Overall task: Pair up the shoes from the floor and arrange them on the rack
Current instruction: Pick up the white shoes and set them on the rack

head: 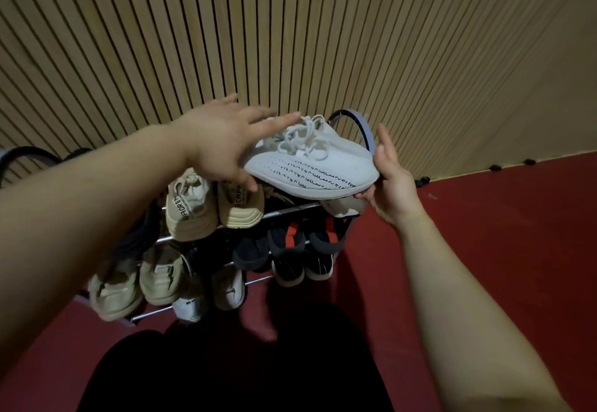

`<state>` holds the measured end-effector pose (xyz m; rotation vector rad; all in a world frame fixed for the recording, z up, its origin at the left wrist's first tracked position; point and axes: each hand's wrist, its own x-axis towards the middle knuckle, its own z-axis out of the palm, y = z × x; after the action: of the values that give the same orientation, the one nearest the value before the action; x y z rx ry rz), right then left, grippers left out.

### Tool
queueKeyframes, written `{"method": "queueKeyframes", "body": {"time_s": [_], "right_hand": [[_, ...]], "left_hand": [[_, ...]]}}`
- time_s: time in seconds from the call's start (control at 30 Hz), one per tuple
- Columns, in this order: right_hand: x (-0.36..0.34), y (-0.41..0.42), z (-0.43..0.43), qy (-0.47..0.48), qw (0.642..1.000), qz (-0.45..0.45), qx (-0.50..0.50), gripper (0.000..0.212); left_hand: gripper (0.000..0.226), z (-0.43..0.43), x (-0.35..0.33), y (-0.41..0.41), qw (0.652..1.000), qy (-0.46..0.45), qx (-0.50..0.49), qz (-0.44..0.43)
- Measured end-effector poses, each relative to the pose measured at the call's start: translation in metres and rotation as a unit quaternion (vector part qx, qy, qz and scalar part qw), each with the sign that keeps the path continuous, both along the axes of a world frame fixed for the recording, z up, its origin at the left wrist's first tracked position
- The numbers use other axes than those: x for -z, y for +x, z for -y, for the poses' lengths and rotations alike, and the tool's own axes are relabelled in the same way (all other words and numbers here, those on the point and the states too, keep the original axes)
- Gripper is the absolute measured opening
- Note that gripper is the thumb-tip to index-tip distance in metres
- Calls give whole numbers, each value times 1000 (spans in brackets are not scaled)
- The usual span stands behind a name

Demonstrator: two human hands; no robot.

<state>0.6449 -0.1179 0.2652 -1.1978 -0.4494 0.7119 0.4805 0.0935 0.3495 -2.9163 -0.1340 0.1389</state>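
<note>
A white knit sneaker [311,161] with black dashed markings and white laces hovers above the right end of the rack's top shelf [287,210]. My left hand [223,145] lies over its heel end with straight fingers and the thumb beneath. My right hand [389,172] holds its toe end, fingers under the sole and thumb raised beside the toe. Part of a second white shoe [342,207] shows on the shelf just below it. A beige pair [211,206] sits on the top shelf to the left.
Lower shelves hold a black-and-red pair [305,238], a tan pair [139,280] and white shoes [206,295]. The rack stands against a slatted wooden wall [290,40] on a red floor [500,234]. A curved rack handle [360,124] rises behind the sneaker.
</note>
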Motion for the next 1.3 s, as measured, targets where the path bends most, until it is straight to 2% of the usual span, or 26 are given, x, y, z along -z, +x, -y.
{"method": "queueKeyframes", "body": {"time_s": [0.1, 0.17, 0.27, 0.33, 0.5, 0.6, 0.7, 0.8, 0.83, 0.93, 1.03, 1.1, 1.2, 1.3], "right_hand": [[-2, 2, 0, 1, 1000, -13, -11, 41], [-5, 1, -3, -9, 1000, -10, 20, 38], [-9, -6, -8, -43, 992, -61, 106, 48], [-4, -19, -11, -41, 987, -92, 122, 57], [18, -57, -19, -87, 985, 41, 143, 77], [21, -54, -16, -67, 986, 21, 153, 76], [16, -46, -6, -28, 990, -61, 128, 59], [6, -45, 3, -38, 992, -54, 111, 44], [2, -46, 4, -44, 992, -50, 107, 46], [1, -43, 13, -70, 989, -31, 126, 71], [5, -48, 25, -161, 974, 121, 109, 90], [14, -56, 33, -177, 969, 153, 84, 102], [33, -69, 45, -122, 985, 105, 65, 96], [44, -80, 53, -96, 987, 83, 100, 84]], "left_hand": [[116, 1, 5, -7, 999, -37, 14, -18], [114, 4, 12, -11, 997, -71, 7, -1], [110, 19, 21, -13, 988, -139, -37, 55], [109, 34, 30, -10, 973, -190, -81, 101], [111, 69, 58, -4, 942, -256, -142, 163], [113, 75, 66, -12, 930, -316, -112, 149], [112, 63, 70, -27, 887, -445, -90, 83], [104, 60, 72, -36, 834, -545, -83, 19], [104, 63, 73, -35, 816, -572, -85, 19], [106, 78, 80, -25, 777, -618, -108, 53], [105, 92, 90, -13, 742, -653, -132, 77], [107, 99, 95, -6, 726, -669, -134, 86], [115, 106, 101, 3, 698, -702, -117, 85], [110, 114, 106, 10, 680, -724, -94, 64]]}}
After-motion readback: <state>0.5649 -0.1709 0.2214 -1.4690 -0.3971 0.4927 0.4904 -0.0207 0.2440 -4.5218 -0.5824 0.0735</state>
